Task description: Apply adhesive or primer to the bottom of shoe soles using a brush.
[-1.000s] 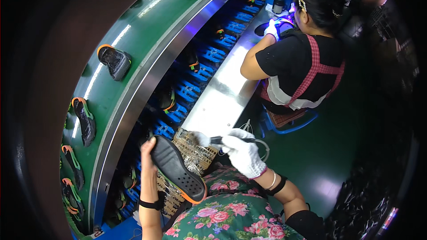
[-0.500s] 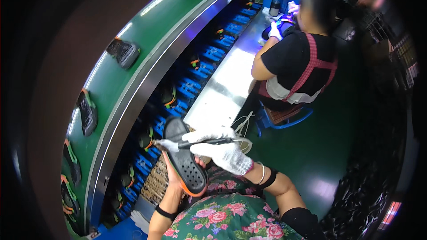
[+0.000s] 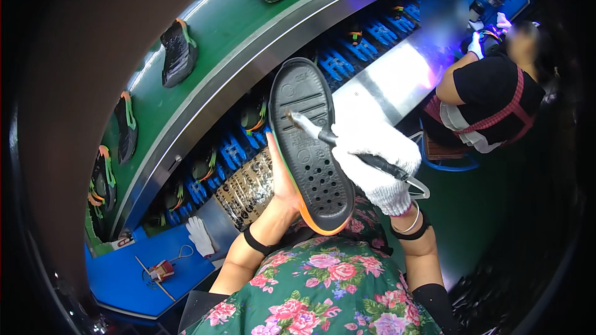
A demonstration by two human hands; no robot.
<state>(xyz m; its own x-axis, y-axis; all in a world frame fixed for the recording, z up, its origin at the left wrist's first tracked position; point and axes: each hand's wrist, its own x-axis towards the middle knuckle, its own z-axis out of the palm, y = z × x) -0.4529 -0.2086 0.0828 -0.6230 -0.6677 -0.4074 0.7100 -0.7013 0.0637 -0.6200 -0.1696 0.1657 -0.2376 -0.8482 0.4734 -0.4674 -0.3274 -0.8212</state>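
My bare left hand (image 3: 284, 177) grips a shoe sole (image 3: 302, 105) along its left edge; the fingers behind it are hidden. The sole is black inside, with raised ribs, several holes toward the near end and an orange rim there. It is tilted up toward me. In a white knitted glove, my right hand (image 3: 379, 164) is closed round the dark handle of a brush (image 3: 326, 136). The brush has a pale, brown-tipped head, which is over the ribbed part of the sole; contact is hard to tell. A pale tube loops from the handle's rear end.
Several soles ride on a green conveyor belt (image 3: 214, 31) at the left. Below it runs a rack of blue holders (image 3: 233, 152) with shoe parts. A taped brown box (image 3: 248, 189) and a loose white glove (image 3: 200, 236) lie nearby. A co-worker (image 3: 490, 96) sits at the right.
My view has swung, so the co-worker sits farther right. The sole is raised, nearer and more upright. The brush head has moved from the sole's left edge to over its inner face.
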